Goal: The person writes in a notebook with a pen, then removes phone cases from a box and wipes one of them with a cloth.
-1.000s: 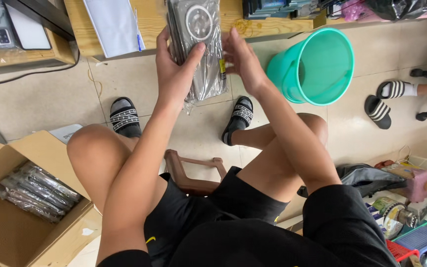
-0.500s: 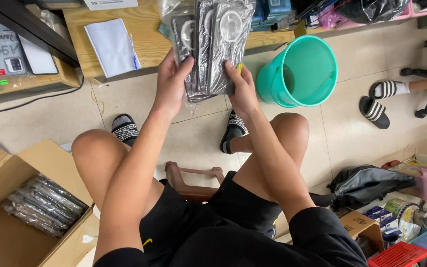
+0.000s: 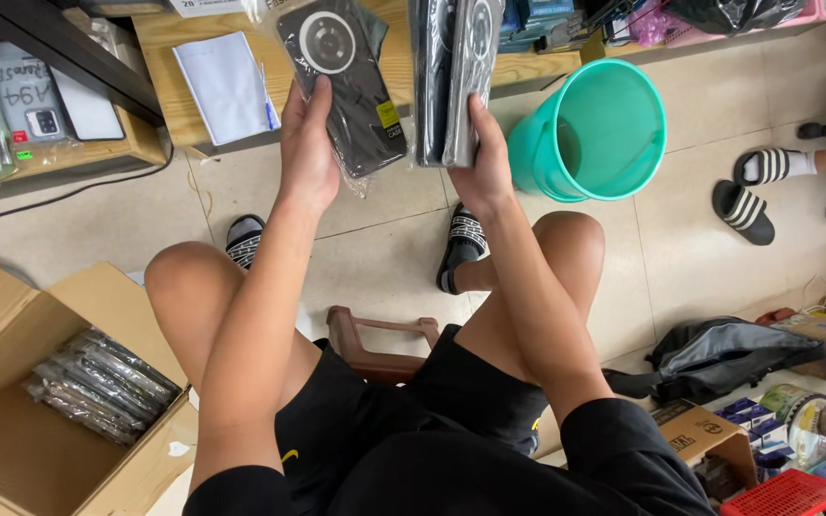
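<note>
Over the knees, head view: packaged phone cases, split between two hands.
Left hand (image 3: 306,153) grips one bagged black phone case (image 3: 341,81), raised; right hand (image 3: 483,162) clamps a stack of cases (image 3: 453,67) edge-on beside it. Risk: slick wrapping could let the stack slide towards the teal bucket (image 3: 604,134). Open cardboard box (image 3: 11,401) holds more.

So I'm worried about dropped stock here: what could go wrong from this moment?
1. The right hand grips several bagged cases edge-on in one stack; the slick bags could slide apart and fall.
2. The bucket stands open just beside that stack, so a slipped case may land inside it.
3. The left hand holds a single bagged case by its lower end only; it could tip out onto the floor.
</note>
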